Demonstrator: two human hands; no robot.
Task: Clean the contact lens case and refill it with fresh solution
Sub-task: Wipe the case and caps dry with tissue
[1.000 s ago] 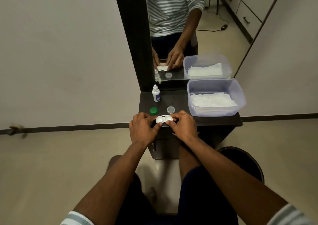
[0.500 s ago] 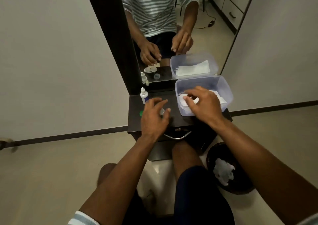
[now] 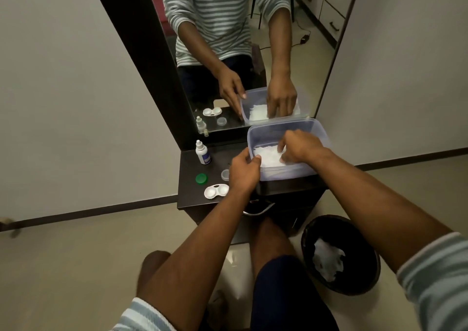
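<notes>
Far left on the desk [image 3: 188, 199] stands the solution bottle [image 3: 202, 152]; nearer sits the green cap [image 3: 201, 178]; right of it and closer to the desk's near edge lies the open contact lens case [image 3: 216, 191], both wells up, its long axis running left to right; a clear cap [image 3: 225, 174] sits just behind it. The left hand [image 3: 244, 171] has its fingers curled over the near-left rim of the plastic tub [image 3: 316, 130], steadying it; the case lies just to that hand's left and nearer, so it looks the handier one to fetch it. The right hand [image 3: 301, 147] is down in the tub, fingers closing on the white tissue [image 3: 266, 154], likely for wiping the wells. On the floor, right, a bin [image 3: 354, 232].
</notes>
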